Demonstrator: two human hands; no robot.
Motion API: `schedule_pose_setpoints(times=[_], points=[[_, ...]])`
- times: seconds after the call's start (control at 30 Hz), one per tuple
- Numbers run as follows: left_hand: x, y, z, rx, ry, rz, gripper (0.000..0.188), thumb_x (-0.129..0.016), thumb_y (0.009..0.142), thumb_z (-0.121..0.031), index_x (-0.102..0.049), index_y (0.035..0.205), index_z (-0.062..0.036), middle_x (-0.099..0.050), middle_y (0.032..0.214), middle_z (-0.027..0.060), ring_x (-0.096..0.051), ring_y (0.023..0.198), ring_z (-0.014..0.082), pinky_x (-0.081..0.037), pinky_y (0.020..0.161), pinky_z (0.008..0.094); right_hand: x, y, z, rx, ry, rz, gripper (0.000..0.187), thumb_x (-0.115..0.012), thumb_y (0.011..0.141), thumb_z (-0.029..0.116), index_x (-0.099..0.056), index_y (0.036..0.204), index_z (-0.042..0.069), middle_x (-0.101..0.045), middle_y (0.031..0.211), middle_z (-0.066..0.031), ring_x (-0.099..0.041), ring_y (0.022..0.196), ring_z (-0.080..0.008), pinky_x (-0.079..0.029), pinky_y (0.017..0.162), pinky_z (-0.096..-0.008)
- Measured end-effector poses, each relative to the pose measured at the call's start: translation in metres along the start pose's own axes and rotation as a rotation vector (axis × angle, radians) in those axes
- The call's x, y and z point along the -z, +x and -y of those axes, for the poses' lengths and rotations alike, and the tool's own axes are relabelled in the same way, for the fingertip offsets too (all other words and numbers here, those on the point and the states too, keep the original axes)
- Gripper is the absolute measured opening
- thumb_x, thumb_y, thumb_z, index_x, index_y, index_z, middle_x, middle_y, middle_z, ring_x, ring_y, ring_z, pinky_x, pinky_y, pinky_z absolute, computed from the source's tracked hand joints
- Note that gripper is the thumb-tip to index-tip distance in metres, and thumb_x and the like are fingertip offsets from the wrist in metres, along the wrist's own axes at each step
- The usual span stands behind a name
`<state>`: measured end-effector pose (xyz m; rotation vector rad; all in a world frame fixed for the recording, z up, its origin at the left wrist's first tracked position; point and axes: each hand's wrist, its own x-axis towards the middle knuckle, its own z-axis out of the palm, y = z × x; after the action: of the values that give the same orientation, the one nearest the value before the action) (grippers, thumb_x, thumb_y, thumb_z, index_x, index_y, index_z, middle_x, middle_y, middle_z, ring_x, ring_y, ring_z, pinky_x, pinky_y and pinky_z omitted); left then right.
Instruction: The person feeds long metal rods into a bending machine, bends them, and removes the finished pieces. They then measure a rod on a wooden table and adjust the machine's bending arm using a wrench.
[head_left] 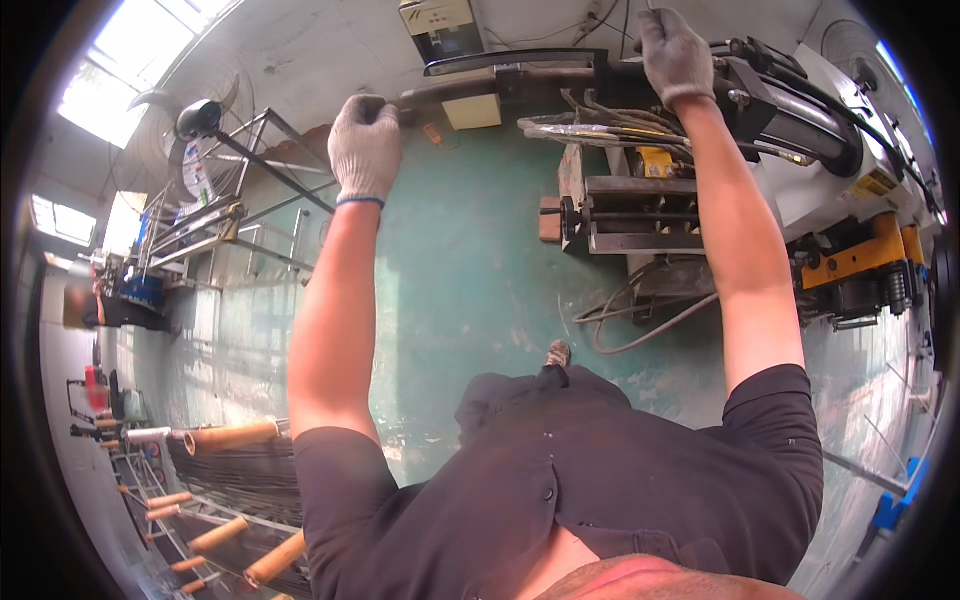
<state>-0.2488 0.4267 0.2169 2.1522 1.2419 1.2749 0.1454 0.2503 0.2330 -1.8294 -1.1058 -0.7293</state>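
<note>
My left hand, in a pale knit work glove with a blue cuff edge, is raised with its fingers curled closed. Beside its knuckles ends a dark, worn metal bar of the machine; whether the hand touches it I cannot tell. Further right and higher, my right hand wears a greyer glove and is also closed. A thin, light tip sticks up from its fingers at the picture's top edge, too small to name. Behind that hand lies the machine's dark cylinder, with a bundle of hoses below the bar.
A steel frame machine with a loose cable stands on the green floor. At left are a metal rack, a fan and another person. Lower left, a rack holds several brown cardboard tubes.
</note>
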Motion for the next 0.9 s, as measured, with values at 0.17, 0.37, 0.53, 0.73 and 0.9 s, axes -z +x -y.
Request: schedule_pose_setpoints(times=[0.17, 0.37, 0.53, 0.73, 0.9], points=[[-0.048, 0.061, 0.018, 0.190, -0.205, 0.257, 0.031, -0.066, 0.100, -0.021, -0.079, 0.116, 0.0018, -0.078, 0.095, 0.0119, -0.072, 0.085, 0.0208, -0.059, 0.080, 0.0347, -0.012, 0.004, 0.041, -0.186, -0.244, 0.133, 0.044, -0.054, 0.109, 0.045, -0.078, 0.103, 0.009, -0.077, 0.095, -0.0262, -0.074, 0.093, -0.0506, -0.058, 0.086, -0.0595], [-0.085, 0.061, 0.022, 0.319, -0.459, 0.292, 0.034, -0.064, 0.100, -0.023, -0.078, 0.116, 0.0028, -0.078, 0.097, 0.0165, -0.074, 0.085, 0.0250, -0.060, 0.074, 0.0377, -0.009, 0.001, 0.047, -0.269, -0.265, 0.099, 0.044, -0.053, 0.109, 0.043, -0.078, 0.102, 0.007, -0.078, 0.101, -0.0269, -0.074, 0.100, -0.0498, -0.058, 0.089, -0.0593], [-0.084, 0.062, 0.025, 0.222, -0.493, 0.317, 0.034, -0.063, 0.101, -0.025, -0.078, 0.116, 0.0026, -0.078, 0.096, 0.0153, -0.074, 0.078, 0.0240, -0.059, 0.066, 0.0374, -0.009, 0.002, 0.049, -0.304, -0.292, 0.113, 0.037, -0.056, 0.108, 0.040, -0.075, 0.106, 0.009, -0.078, 0.103, -0.0262, -0.074, 0.103, -0.0479, -0.057, 0.092, -0.0590], [-0.073, 0.054, 0.011, 0.288, -0.560, 0.356, 0.033, -0.062, 0.103, -0.025, -0.075, 0.118, 0.0017, -0.077, 0.094, 0.0150, -0.073, 0.068, 0.0222, -0.057, 0.056, 0.0356, -0.009, 0.005, 0.048, -0.290, -0.321, 0.130, 0.035, -0.057, 0.107, 0.040, -0.074, 0.107, 0.010, -0.078, 0.104, -0.0254, -0.074, 0.103, -0.0476, -0.057, 0.093, -0.0587], [-0.070, 0.058, 0.013, 0.302, -0.552, 0.405, 0.035, -0.062, 0.104, -0.024, -0.073, 0.120, 0.0038, -0.077, 0.095, 0.0166, -0.076, 0.071, 0.0228, -0.057, 0.056, 0.0355, -0.006, 0.007, 0.053, -0.319, -0.303, 0.155, 0.034, -0.058, 0.107, 0.040, -0.074, 0.106, 0.011, -0.078, 0.103, -0.0246, -0.074, 0.102, -0.0473, -0.057, 0.092, -0.0587]])
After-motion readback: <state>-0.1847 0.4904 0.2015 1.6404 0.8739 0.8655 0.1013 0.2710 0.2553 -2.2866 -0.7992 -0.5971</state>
